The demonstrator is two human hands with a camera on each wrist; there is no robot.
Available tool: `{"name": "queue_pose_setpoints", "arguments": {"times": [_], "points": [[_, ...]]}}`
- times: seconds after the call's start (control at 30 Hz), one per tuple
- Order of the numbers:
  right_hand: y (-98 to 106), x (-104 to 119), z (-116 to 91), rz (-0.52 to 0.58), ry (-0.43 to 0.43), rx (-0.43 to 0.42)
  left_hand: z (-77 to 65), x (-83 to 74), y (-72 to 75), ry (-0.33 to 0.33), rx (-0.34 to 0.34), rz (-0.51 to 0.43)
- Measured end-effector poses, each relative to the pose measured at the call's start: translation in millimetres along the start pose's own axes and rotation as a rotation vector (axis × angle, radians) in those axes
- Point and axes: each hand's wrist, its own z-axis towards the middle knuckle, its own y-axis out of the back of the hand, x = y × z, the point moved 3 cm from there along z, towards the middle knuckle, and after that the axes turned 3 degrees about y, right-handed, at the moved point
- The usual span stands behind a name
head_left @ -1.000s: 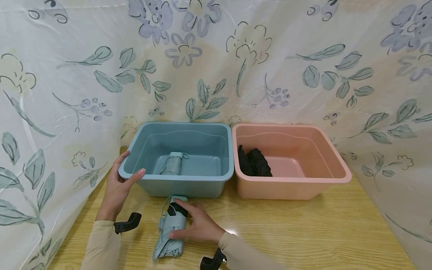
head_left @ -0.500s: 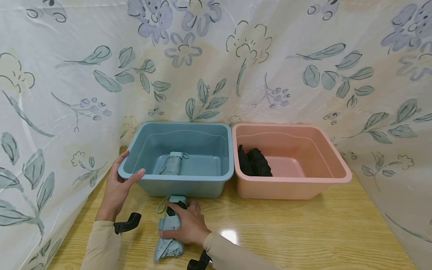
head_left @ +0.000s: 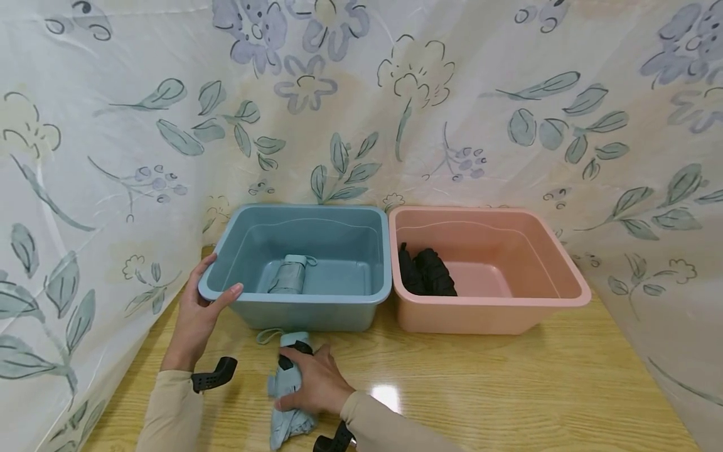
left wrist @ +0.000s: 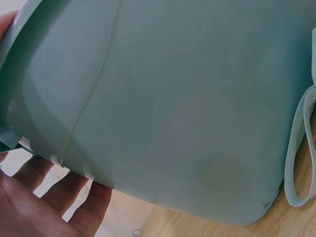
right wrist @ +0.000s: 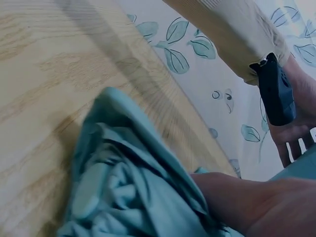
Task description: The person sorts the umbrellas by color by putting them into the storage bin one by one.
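My left hand (head_left: 194, 314) grips the front left corner of a blue plastic bin (head_left: 307, 314), its thumb over the rim; the left wrist view shows its fingers (left wrist: 94, 207) against the bin's outer wall. In front of that bin, my right hand (head_left: 319, 383) holds a folded light-blue umbrella (head_left: 290, 427) around its middle, low over the wooden table. A black band shows near the handle end, where a wrist strap (head_left: 268, 336) loops to the left. Loose canopy folds (right wrist: 123, 187) bunch up in the right wrist view. The palm side of the grip is hidden.
Inside the blue bin lies another light-blue folded umbrella (head_left: 288, 276). A pink bin (head_left: 491, 320) stands right beside it, with two black folded umbrellas (head_left: 435, 273) at its left end. A floral sheet (head_left: 361, 113) hangs behind and along both sides of the wooden table (head_left: 486, 395).
My right hand has shifted left and closed around the umbrella. The umbrella has slid slightly toward me, its strap swinging out left. My left hand stays on the bin.
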Motion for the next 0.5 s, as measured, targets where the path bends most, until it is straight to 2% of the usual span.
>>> {"name": "queue_pose_setpoints", "arguments": {"times": [0.2,0.3,0.5], "points": [[2,-1,-1,-0.043,0.01,0.115,0.5,1.2,-0.7,-0.01,0.002,0.004],[2,-3,-2,-0.075,0.033,0.147,0.6,1.1,-1.0,-0.011,0.003,0.003],[10,-16,-7,0.004,0.114,0.156,0.0,0.6,-1.2,0.004,0.0,0.004]]}}
